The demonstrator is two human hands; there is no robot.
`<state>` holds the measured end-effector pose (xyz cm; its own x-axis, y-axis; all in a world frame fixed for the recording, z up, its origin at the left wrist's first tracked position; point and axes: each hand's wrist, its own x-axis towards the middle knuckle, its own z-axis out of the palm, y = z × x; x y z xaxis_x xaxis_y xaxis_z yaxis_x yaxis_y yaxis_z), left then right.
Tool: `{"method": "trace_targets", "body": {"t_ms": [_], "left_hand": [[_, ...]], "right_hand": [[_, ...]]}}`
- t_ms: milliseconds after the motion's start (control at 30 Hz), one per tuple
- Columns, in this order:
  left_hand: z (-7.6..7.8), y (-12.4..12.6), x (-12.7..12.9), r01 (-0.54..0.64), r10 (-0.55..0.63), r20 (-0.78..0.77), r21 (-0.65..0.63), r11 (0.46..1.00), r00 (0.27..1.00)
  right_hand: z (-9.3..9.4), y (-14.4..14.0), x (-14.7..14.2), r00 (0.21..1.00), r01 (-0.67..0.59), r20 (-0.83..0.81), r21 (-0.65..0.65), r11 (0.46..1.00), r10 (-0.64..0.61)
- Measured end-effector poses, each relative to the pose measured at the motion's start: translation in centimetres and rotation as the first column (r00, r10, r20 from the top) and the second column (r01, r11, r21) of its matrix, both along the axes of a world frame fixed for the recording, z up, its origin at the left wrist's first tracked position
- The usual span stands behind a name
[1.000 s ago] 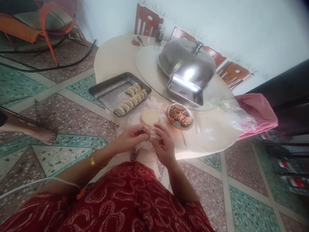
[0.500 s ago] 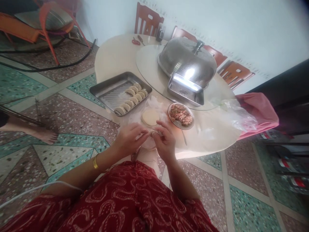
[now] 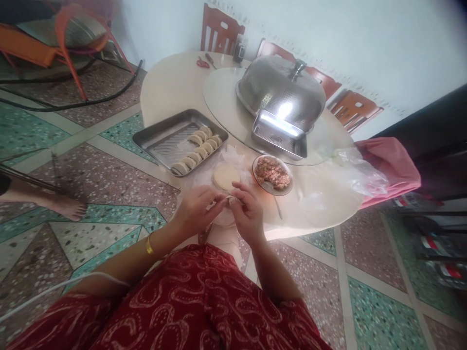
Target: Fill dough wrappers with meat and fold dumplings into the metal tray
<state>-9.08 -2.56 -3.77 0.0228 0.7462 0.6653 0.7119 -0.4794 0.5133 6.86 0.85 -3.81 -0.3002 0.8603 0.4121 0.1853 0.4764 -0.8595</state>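
Note:
My left hand (image 3: 199, 206) and my right hand (image 3: 248, 209) meet at the table's near edge, fingers pinched on a dumpling (image 3: 228, 197) that is mostly hidden between them. Just beyond my fingertips lies a stack of round dough wrappers (image 3: 226, 177) on crumpled clear plastic. Right of it stands a bowl of minced filling (image 3: 273, 173), with a spoon handle (image 3: 278, 208) at its near side. To the left, a metal tray (image 3: 156, 138) holds several folded dumplings (image 3: 199, 148) in rows at its right end.
A large domed steel lid (image 3: 280, 82) and a small steel tray (image 3: 279, 138) sit on the glass turntable (image 3: 222, 92). Red scissors (image 3: 202, 63) lie at the back. Plastic bags (image 3: 359, 170) and pink cloth (image 3: 392, 160) are at right. A person's foot (image 3: 69, 206) shows at left.
My fingers have shifted slightly along the dumpling, still pinching it. The whole view has moved a little; the tray, bowl and wrappers stay in place.

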Motion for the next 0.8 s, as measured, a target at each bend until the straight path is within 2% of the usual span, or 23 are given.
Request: {"method": "trace_targets", "body": {"t_ms": [100, 167, 300, 367, 467, 567, 633, 700, 733, 800], "left_hand": [[0.2, 0.1, 0.0, 0.039, -0.031, 0.109, -0.074, 0.996, 0.994], [0.2, 0.1, -0.1, 0.082, -0.034, 0.262, -0.176, 0.981, 0.964], [-0.1, 0.3, -0.6, 0.123, 0.092, 0.602, -0.307, 0.944, 0.793], [-0.3, 0.4, -1.0, 0.14, 0.133, 0.657, -0.346, 0.928, 0.742], [-0.8, 0.5, -1.3, 0.193, 0.163, 0.662, -0.431, 0.881, 0.731], [-1.4, 0.7, -1.2, 0.272, 0.142, 0.737, -0.411, 0.87, 0.661], [-1.6, 0.9, -0.7, 0.351, 0.09, 0.827, -0.331, 0.876, 0.555], [-1.5, 1.3, 0.2, 0.486, 0.038, 0.919, -0.243, 0.839, 0.393], [-1.4, 1.4, 0.8, 0.577, 0.028, 0.955, -0.201, 0.791, 0.294], [-1.1, 1.7, 2.1, 0.733, 0.08, 0.992, -0.125, 0.669, 0.097]], "right_hand": [[0.2, 0.0, 0.1, 1.0, -0.015, -0.007, 0.004, 1.0, 0.015], [0.3, 0.1, 0.2, 1.0, -0.01, -0.029, -0.002, 1.0, 0.01], [0.3, 0.8, 0.5, 0.998, 0.02, -0.067, -0.018, 1.0, -0.021], [0.2, 1.1, 0.7, 0.996, 0.033, -0.084, -0.022, 0.999, -0.035], [0.0, 1.4, 1.0, 0.992, 0.043, -0.118, -0.039, 0.998, -0.047], [0.1, 1.6, 1.2, 0.99, 0.039, -0.133, -0.046, 0.998, -0.045], [0.3, 1.7, 1.3, 0.994, 0.034, -0.107, -0.035, 0.999, -0.037], [0.7, 1.8, 1.4, 0.999, -0.004, -0.041, -0.017, 1.0, 0.004], [0.9, 1.9, 1.4, 0.999, -0.038, 0.003, -0.009, 0.999, 0.038], [1.4, 2.2, 1.3, 0.988, -0.116, 0.101, -0.004, 0.993, 0.115]]}}
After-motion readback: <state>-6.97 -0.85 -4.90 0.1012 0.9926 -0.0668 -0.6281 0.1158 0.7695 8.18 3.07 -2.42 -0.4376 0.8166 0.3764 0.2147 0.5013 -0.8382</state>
